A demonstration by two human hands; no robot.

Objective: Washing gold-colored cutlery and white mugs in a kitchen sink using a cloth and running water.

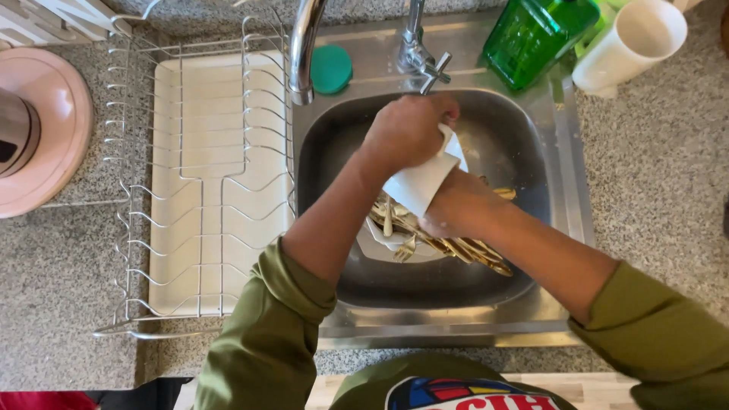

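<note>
Left hand [410, 130] curled over the white cup [422, 181] at frame centre, fingers gripping its rim; right hand [456, 209] grips its base. Sink [516, 152] below holds gold cutlery [463, 249].

White mug [421, 182] in both hands, over sink [334, 137]

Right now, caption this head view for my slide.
Both hands hold a white mug over gold cutlery in a steel sink.

A speckled grey granite tabletop [661, 175] surrounds a stainless steel sink [566, 190] with a chrome tap [304, 45], a white wire dish rack [205, 182] on its tray to the left, pale wood flooring [592, 387] below, all in soft even light.
</note>
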